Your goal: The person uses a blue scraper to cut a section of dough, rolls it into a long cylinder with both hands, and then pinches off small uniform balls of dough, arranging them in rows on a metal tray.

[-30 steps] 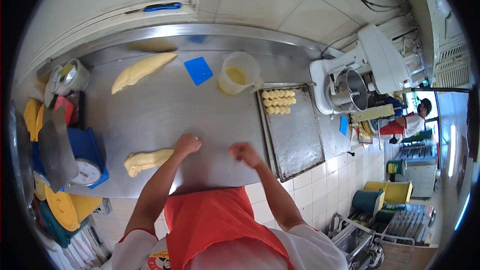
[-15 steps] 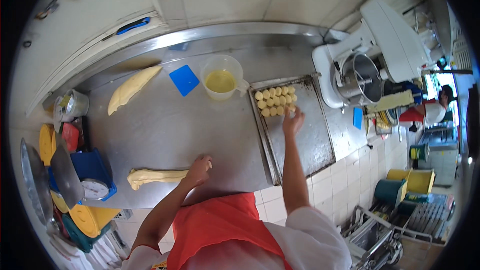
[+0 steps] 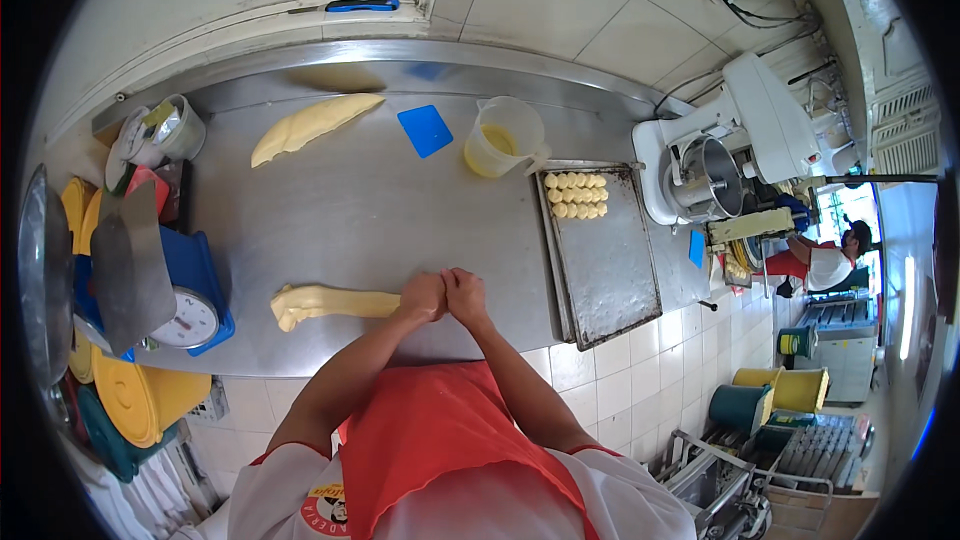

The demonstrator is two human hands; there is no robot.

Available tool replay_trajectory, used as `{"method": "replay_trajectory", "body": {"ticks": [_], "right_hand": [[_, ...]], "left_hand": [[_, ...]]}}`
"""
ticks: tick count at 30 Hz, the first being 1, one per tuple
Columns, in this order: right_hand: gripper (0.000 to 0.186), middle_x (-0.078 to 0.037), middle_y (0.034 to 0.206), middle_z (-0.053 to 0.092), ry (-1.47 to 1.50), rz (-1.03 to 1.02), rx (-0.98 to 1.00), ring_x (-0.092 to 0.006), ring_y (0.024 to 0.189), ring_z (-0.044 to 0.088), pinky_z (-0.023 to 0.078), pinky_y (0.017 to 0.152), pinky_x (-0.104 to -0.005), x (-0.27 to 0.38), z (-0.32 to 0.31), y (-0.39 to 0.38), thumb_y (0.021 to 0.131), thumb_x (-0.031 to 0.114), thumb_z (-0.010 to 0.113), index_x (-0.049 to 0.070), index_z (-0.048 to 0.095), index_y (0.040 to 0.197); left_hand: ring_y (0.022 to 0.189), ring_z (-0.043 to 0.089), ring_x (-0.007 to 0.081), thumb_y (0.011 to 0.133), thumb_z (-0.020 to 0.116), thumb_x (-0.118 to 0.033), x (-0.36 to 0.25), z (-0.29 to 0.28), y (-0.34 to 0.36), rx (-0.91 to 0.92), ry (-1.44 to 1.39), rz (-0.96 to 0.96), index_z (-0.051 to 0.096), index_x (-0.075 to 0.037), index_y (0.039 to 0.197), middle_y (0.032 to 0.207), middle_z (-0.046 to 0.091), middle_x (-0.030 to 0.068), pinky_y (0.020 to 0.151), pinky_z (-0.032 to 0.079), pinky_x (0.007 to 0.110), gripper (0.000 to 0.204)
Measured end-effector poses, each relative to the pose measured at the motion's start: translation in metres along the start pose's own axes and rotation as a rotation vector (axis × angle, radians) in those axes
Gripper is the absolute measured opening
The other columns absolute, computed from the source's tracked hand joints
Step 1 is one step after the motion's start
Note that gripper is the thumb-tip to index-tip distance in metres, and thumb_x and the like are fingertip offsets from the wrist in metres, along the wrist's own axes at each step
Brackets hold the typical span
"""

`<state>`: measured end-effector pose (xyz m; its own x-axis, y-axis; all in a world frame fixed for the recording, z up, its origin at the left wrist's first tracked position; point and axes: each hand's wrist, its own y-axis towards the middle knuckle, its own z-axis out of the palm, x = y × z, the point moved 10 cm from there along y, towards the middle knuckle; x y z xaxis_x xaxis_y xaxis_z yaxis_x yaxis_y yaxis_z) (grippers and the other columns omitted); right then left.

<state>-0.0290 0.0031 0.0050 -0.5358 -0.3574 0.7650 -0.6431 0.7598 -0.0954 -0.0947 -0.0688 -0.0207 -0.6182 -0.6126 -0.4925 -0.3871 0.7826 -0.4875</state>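
Observation:
A thick rope of pale yellow dough [image 3: 335, 304] lies along the near part of the steel table. My left hand [image 3: 424, 297] is closed round its right end. Pressed against that hand, my right hand [image 3: 463, 295] is closed too, fingers curled; the dough's tip and whatever is between these fingers are hidden. To the right, small dough pieces [image 3: 577, 196] stand in three rows at the far end of a worn metal baking tray [image 3: 607, 280]. A longer slab of dough [image 3: 315, 127] rests at the back left.
Behind my hands are a blue scraper [image 3: 425, 131] and a clear jug [image 3: 505, 137] of yellow liquid. A mixer [image 3: 705, 180] stands beyond the tray. At left sit a blue scale [image 3: 205, 285] and a tub [image 3: 180, 128]. Another person [image 3: 825, 265] works far right.
My right hand has come back from the dough pieces on the tray to meet my left hand at the dough rope's end. The view has shifted.

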Motion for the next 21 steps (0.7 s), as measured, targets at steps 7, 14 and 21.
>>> {"method": "replay_trajectory", "body": {"ticks": [7,14,21], "right_hand": [[0.025,-0.005,0.073,0.064,0.635,0.301,0.967,-0.0122,0.062,0.058,0.047,0.053,-0.0323,0.005,0.027,-0.047,0.095,0.025,0.058,0.004,0.067,0.086],[0.031,-0.008,0.082,0.069,0.604,0.174,-0.207,-0.0179,0.072,0.068,0.055,0.065,-0.0315,-0.253,-0.214,0.045,0.093,0.023,0.057,-0.002,0.069,0.108],[0.022,-0.015,0.079,0.065,0.206,0.358,-0.641,-0.0246,0.064,0.067,0.052,0.058,-0.0394,-0.285,-0.323,0.195,0.087,0.021,0.067,0.001,0.062,0.094]], "left_hand": [[0.096,0.069,0.0382,0.078,0.065,-0.023,0.053,0.034,0.049,0.075,0.067,-0.031,0.075,-0.005,0.089,0.096,0.071,0.0229,0.084,0.056,0.047,0.024],[0.106,0.061,0.0434,0.068,0.073,-0.021,0.010,0.006,0.035,0.083,-0.009,-0.039,0.066,-0.005,0.108,0.109,0.064,0.0274,0.092,0.050,0.048,0.044],[0.111,0.048,0.0427,0.068,0.075,-0.010,0.003,0.006,-0.001,-0.096,-0.005,-0.060,0.054,0.001,0.111,0.118,0.046,0.0227,0.095,0.045,0.050,0.049]]}}
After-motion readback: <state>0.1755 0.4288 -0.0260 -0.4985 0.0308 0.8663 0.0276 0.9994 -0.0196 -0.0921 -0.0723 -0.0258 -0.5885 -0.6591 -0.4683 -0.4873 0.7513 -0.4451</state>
